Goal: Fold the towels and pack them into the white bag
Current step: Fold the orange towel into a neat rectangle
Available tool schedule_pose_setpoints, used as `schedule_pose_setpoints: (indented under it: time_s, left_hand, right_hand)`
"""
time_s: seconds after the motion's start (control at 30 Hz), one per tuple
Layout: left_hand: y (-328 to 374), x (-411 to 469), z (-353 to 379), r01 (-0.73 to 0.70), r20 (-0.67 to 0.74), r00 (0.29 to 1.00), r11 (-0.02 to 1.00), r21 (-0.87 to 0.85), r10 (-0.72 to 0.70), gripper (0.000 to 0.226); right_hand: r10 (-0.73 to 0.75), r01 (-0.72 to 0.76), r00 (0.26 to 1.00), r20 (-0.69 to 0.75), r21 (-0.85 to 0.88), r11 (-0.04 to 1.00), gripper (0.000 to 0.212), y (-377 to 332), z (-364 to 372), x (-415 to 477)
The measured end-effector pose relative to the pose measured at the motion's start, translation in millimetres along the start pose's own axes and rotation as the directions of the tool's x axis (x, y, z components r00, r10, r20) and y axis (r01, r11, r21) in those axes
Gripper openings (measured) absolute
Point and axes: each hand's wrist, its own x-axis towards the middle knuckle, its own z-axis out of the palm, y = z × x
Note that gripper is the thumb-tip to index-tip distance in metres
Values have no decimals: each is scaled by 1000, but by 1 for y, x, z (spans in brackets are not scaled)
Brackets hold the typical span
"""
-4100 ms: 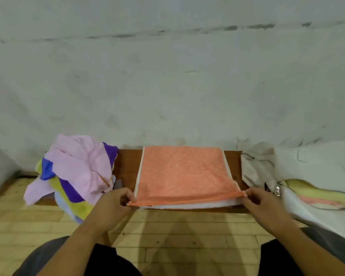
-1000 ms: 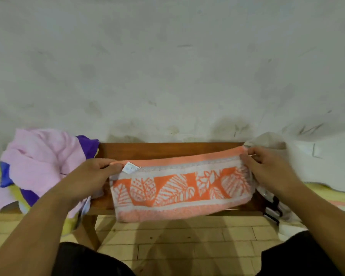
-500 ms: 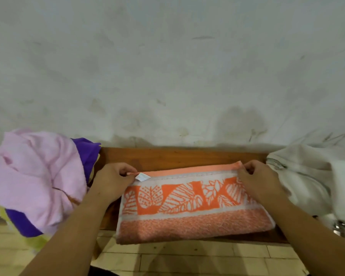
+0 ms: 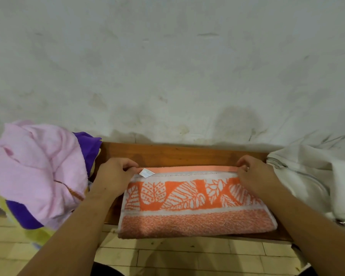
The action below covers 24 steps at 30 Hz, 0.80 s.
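Note:
An orange towel [image 4: 195, 204] with a white leaf pattern lies folded on the wooden bench [image 4: 177, 155], its near fold hanging slightly over the front edge. My left hand [image 4: 114, 176] pinches the towel's far left corner beside a small white label. My right hand [image 4: 255, 176] pinches the far right corner. The white bag [image 4: 307, 176] with a metal zipper lies right of the towel, close to my right hand.
A heap of unfolded towels [image 4: 36, 172], pink, purple and yellow, sits on the bench's left end and spills over its edge. A stained white wall rises directly behind the bench. Pale tiled floor [image 4: 177, 255] lies below, in front of the bench.
Four seconds ago the towel lay open, plain side up, with my hands at its near edge. Both hands have since carried that edge to the far side; the towel now lies folded, pattern up.

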Motion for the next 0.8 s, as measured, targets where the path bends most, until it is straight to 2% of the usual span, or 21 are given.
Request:
schedule_pose_setpoints:
  time_s: [0.07,0.13,0.17,0.23,0.33,0.37,0.43,0.53,0.6,0.8]
  left_hand:
    - [2,0,4,-17,-47,999,999,-27,16,19]
    - [4,0,8,-39,-77,996,998,-40,36,20]
    - [4,1,10,-44,-83,996,999,-23,42,21]
    - [5,-1,15,-63,-107,992,996,66,70,26]
    - [26,-21,25,-232,-178,950,961,149,257,36]
    - [36,-34,32,-307,-160,929,937,164,333,39]
    - [50,-60,51,-389,-30,916,904,179,400,49]
    - [38,-70,80,-372,165,928,864,340,334,67]
    - [26,-60,84,-353,170,936,847,399,309,73]
    - [18,-38,71,-292,163,956,862,415,245,74]
  right_hand:
    - [22,-16,999,48,-129,991,13,-4,1,1]
    - [49,-16,995,91,-325,946,33,-10,2,-4]
    - [18,8,998,56,-431,902,43,-14,4,-10]
    - [-167,121,985,-38,-534,837,51,-26,9,-31]
    - [-356,343,933,51,-421,840,60,-45,32,-72]
    - [-358,370,928,103,-386,845,63,-46,42,-81]
    - [-327,363,932,157,-360,860,68,-37,61,-87]
    - [-279,300,954,110,-336,893,72,-17,67,-76]
    - [-252,268,963,91,-332,905,73,-7,64,-67]
    - [-160,156,987,18,-342,927,75,15,46,-55]
